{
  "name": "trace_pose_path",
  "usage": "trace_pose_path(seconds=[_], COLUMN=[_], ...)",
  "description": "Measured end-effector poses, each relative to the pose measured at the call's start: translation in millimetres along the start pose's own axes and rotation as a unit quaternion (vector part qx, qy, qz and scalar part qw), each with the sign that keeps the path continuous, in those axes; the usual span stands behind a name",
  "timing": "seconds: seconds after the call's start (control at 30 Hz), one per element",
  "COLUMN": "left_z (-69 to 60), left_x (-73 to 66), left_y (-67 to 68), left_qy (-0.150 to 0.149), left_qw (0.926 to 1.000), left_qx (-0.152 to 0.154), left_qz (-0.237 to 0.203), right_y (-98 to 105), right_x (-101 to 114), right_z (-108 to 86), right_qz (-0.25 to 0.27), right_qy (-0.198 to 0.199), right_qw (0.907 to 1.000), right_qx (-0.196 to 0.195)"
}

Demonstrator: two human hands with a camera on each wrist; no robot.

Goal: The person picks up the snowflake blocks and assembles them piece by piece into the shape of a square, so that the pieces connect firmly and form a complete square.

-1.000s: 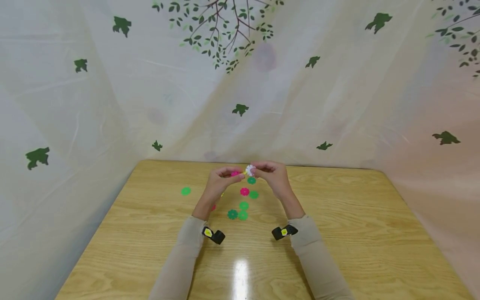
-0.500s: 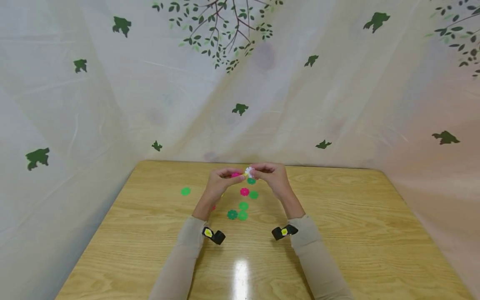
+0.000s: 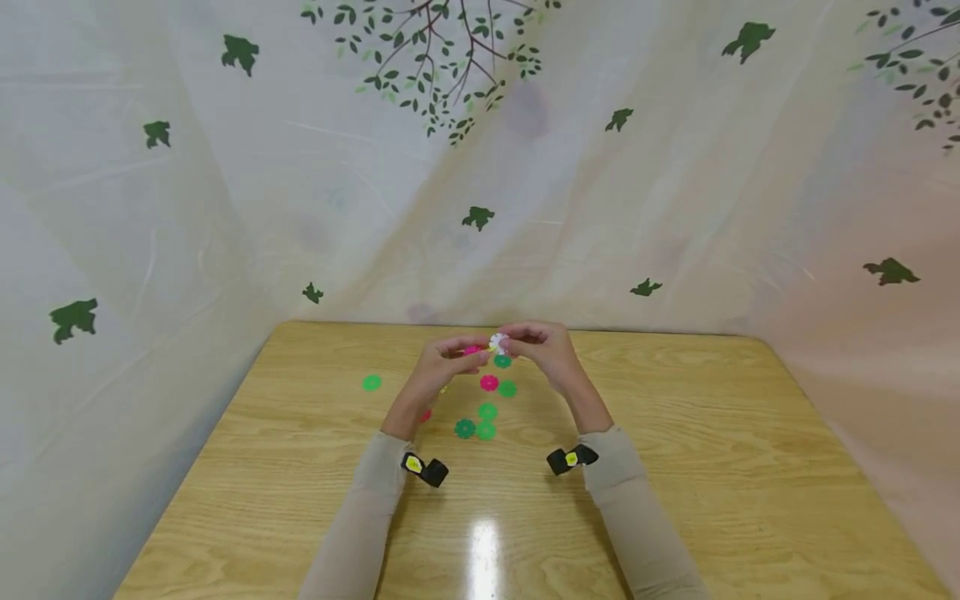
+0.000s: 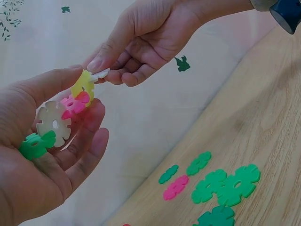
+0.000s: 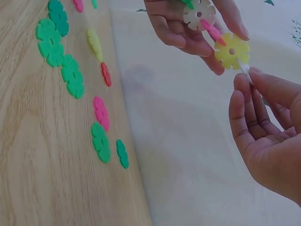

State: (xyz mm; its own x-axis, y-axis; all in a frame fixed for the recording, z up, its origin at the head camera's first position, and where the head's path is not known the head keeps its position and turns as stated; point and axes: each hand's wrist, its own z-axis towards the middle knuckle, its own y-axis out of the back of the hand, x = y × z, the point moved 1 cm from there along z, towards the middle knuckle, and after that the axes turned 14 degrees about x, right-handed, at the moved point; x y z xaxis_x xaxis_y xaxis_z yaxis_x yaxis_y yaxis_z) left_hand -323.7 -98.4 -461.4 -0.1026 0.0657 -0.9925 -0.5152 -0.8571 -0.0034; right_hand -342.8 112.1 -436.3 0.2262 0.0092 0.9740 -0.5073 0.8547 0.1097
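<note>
Above the far part of the table, my left hand (image 3: 435, 375) holds a short chain of notched plastic snowflake discs. In the left wrist view the chain runs from a green disc (image 4: 36, 146) through a white disc (image 4: 52, 123) and a pink disc (image 4: 75, 104) to a yellow disc (image 4: 83, 87). Thumb and fingers of that hand pinch the yellow end. My right hand (image 3: 553, 360) pinches another white disc (image 3: 498, 343) between thumb and fingers. Its edge meets the rim of the yellow disc, crosswise, in the right wrist view; how deep it sits is unclear.
Loose discs lie on the wooden table (image 3: 675, 467) below the hands: several green discs (image 3: 487, 412), a pink disc (image 3: 489, 383), a yellow disc (image 5: 94, 44) and a red disc (image 5: 106, 74). One green disc (image 3: 372, 382) lies apart at left. A printed curtain (image 3: 375, 208) hangs behind.
The white disc in my right hand has shifted slightly left and down against the yellow disc over the last second. Both hands otherwise stay nearly in place, and the loose discs lie unmoved.
</note>
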Motion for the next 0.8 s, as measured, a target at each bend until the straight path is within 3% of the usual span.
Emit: trace_pose_path(seconds=[0.2,0.47,0.63,0.8], left_z=[-2.4,-2.5,-3.9,-5.7], left_x=[-0.9,0.6,1.7,0.4], left_y=[2.2,6.7,12.0,16.6], left_qy=[0.01,0.022,0.038,0.045], left_qw=[1.0,0.9994,0.9983,0.9968], left_qx=[-0.002,-0.028,-0.045,-0.064], left_qz=[0.0,-0.001,0.001,0.014], right_y=[0.4,4.1,6.3,1.9], right_x=[2.3,1.7,-4.5,-14.4], right_z=[0.2,-1.5,-5.0,-11.0], right_qz=[-0.022,-0.072,-0.105,-0.142], right_qy=[-0.02,-0.04,-0.054,-0.078], right_qw=[0.9995,0.9953,0.9901,0.979], right_qx=[0.013,0.052,0.077,0.124])
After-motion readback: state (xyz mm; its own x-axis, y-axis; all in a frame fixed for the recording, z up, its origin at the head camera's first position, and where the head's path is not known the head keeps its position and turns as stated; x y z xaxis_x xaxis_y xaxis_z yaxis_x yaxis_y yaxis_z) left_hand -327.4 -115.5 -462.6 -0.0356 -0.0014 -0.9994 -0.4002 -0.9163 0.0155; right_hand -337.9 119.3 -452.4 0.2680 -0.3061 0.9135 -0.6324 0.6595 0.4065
